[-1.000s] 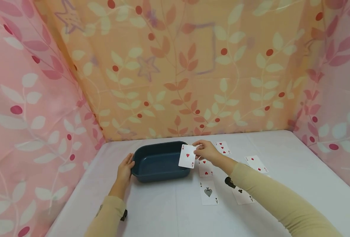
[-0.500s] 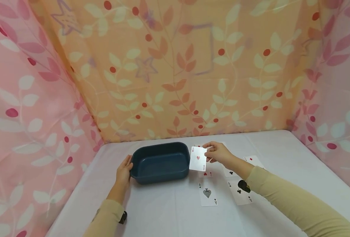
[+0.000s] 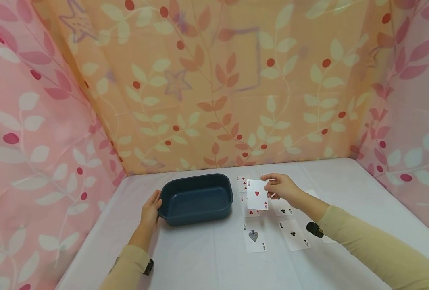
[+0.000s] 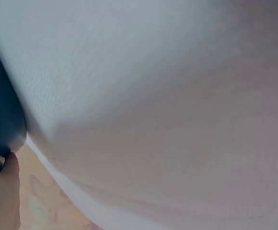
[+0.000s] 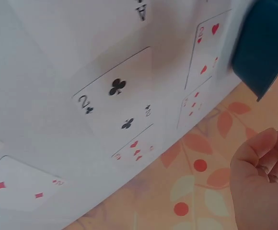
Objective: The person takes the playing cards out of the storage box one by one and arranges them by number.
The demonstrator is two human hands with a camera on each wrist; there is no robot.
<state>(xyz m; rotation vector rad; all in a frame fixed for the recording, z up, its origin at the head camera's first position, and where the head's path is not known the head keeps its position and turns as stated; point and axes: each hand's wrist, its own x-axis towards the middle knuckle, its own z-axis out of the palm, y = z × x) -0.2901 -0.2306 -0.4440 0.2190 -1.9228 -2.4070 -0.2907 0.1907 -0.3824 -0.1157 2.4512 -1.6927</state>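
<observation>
My right hand (image 3: 281, 187) pinches an ace of hearts (image 3: 257, 195) by its right edge, above the table and face toward the head camera. Beneath that card lies a two of hearts (image 3: 252, 213), partly covered in the head view. My left hand (image 3: 150, 209) grips the left end of a dark blue oblong tub (image 3: 196, 217), which looks empty inside. In the left wrist view only a bit of that hand and the tub's side (image 4: 2, 105) show. The right wrist view shows the right hand's curled fingers (image 5: 259, 148), with the held card out of sight.
Face up on the white table are an ace of spades (image 3: 255, 237), ace of clubs (image 3: 295, 234), two of clubs (image 3: 284, 209), three of diamonds (image 3: 241, 184), three of hearts (image 5: 134, 146) and two of diamonds (image 5: 21, 187). Patterned cloth walls (image 3: 207, 80) surround the table.
My right hand has moved rightward with the ace of hearts, from over the tub's right end to above the two of hearts. The left hand stays on the tub.
</observation>
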